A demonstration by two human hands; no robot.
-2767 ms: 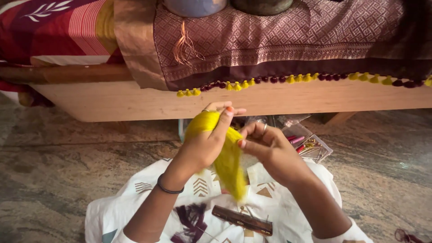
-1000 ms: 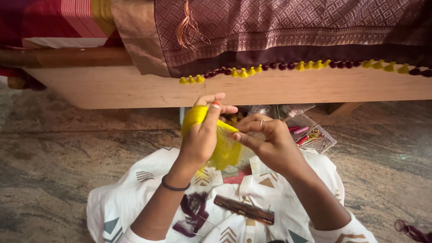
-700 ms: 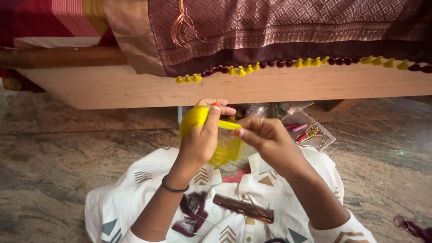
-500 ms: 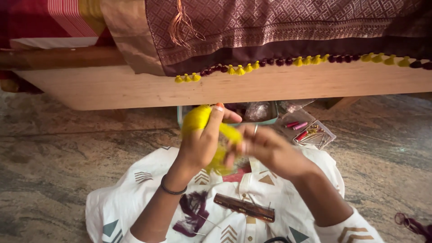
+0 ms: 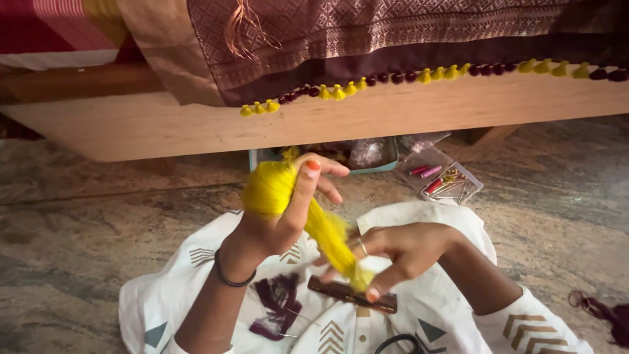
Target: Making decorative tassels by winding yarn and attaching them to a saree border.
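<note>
Over our lap, we hold a bunch of yellow thread (image 5: 313, 219) in both hands. Our left hand (image 5: 283, 213) is up high and closed around the thick top of the thread, with the thumb pressed on it. Our right hand (image 5: 400, 252) is lower down. Its thumb and fingers pinch the thin end of the thread, so the thread slants down from left to right between the two hands.

Under the hands a white cloth (image 5: 458, 223) with small grey shapes covers our lap. On it lie a flat brown bar (image 5: 341, 292), just below the right hand, and some dark purple thread (image 5: 278, 305).

Past the cloth is a stone floor (image 5: 92, 223). A wooden bed edge (image 5: 367, 115) runs across the top, and a brown cloth with little yellow and purple tassels (image 5: 334, 92) hangs over it. A clear bag with small spools (image 5: 442, 182) lies on the floor near the bed.
</note>
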